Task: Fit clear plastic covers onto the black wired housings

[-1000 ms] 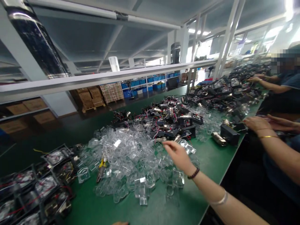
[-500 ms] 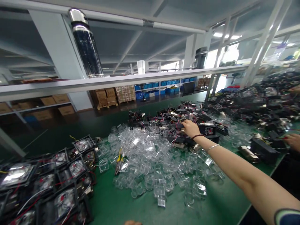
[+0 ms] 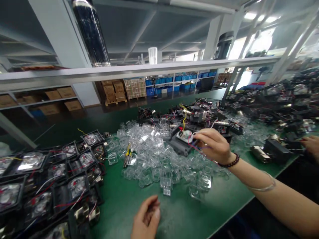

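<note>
My right hand (image 3: 211, 145) grips a black plastic housing (image 3: 180, 146) with a white round part, red, yellow and white wires. The housing is raised, tilted, over the heap of clear plastic covers (image 3: 147, 141). My left hand (image 3: 147, 217) is low in the centre over the green table, thumb and forefinger apart, other fingers curled, with nothing visible in it. Pliers with yellow handles (image 3: 128, 153) lie at the left side of the clear covers. Beyond the heap is a pile of black wired parts (image 3: 199, 109).
Rows of black housings with clear covers (image 3: 77, 186) fill the left of the green table (image 3: 112, 205). A white shelf bar (image 3: 139, 69) crosses above, bearing a dark flask (image 3: 92, 36). At the right, a co-worker's hand (image 3: 311, 144) is beside a black box part (image 3: 276, 151).
My right hand has drawn back from the far pile toward me, bringing the black housing with it. My left hand has come up into view from the bottom edge. The view has tilted down.
</note>
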The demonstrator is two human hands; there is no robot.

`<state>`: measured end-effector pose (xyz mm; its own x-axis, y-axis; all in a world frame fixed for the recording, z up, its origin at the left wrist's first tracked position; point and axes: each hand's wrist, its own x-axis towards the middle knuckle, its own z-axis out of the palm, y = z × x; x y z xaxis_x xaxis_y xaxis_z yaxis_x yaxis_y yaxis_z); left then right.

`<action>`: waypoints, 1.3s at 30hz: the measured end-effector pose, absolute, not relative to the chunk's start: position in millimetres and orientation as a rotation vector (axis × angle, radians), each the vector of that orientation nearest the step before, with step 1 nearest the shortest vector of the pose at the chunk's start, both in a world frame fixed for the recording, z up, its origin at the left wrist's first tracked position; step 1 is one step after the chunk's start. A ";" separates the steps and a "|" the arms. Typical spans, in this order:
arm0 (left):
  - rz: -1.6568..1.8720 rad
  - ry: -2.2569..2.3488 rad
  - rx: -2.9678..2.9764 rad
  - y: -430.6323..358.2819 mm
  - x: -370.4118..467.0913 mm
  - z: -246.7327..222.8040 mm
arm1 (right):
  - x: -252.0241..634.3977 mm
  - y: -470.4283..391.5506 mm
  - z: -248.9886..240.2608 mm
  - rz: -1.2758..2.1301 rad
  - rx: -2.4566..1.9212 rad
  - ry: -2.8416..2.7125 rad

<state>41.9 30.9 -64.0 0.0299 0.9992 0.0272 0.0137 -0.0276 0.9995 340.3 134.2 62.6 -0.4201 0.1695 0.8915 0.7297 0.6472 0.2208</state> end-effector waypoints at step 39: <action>1.081 1.530 0.949 -26.2 26.8 -56.6 | 167.0 -3.9 -80.7 0.479 -1.228 -1.954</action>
